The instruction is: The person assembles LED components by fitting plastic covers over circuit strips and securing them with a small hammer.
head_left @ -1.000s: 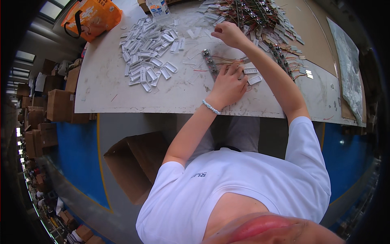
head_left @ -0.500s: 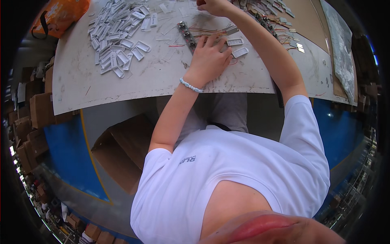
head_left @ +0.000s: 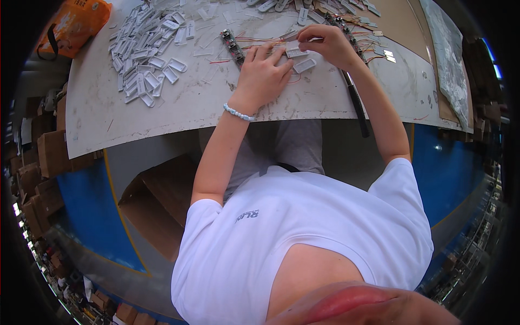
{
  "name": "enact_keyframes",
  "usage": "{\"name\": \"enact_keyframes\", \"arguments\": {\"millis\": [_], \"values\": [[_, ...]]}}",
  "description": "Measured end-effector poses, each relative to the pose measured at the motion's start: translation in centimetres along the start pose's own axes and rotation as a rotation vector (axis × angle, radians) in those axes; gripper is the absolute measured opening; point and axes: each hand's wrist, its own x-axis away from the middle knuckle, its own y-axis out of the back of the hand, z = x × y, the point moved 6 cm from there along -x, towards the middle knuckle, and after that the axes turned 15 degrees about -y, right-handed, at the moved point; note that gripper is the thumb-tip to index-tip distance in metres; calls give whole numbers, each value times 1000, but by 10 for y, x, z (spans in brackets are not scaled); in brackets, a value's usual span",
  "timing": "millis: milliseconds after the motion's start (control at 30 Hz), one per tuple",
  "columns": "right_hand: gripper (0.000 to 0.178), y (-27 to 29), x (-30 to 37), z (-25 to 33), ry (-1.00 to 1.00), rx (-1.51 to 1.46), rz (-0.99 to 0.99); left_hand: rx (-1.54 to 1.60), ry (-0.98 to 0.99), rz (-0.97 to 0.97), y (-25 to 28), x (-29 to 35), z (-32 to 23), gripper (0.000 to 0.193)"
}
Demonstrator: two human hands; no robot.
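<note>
My left hand (head_left: 262,75) lies on the table with its fingers spread, over thin red and orange wires (head_left: 254,39). Just left of its fingers is a narrow dark circuit board strip (head_left: 233,49). My right hand (head_left: 335,47) is closed in a pinch above a small white plastic case (head_left: 296,50); what its fingertips hold is too small to make out. A second white case (head_left: 304,66) rests nearer to me, to the right of my left fingertips. Wires run from the strip toward the first case.
White plastic cases (head_left: 142,81) are heaped at the left, beside an orange bag (head_left: 81,27). Another wired board strip (head_left: 346,35) lies at the right. A black handle (head_left: 356,105) sticks out over the table's front edge. Below is an open cardboard box (head_left: 162,195).
My right hand has come back from the far side of the table to beside my left hand. My left hand stays near the wires. The black handle shows more fully.
</note>
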Motion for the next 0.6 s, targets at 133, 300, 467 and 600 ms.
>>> {"name": "enact_keyframes", "arguments": {"millis": [133,300,467,600], "values": [[16,-10,10,1,26,107,6,8,-1,8,-1,1,1,23],[15,-11,15,2,257,328,-111,-7,-3,22,0,0,0,24],[15,-10,15,-1,211,230,-83,5,5,20,-2,1,1,25],[15,-8,15,-3,171,226,-69,7,6,29,-1,0,0,24]]}}
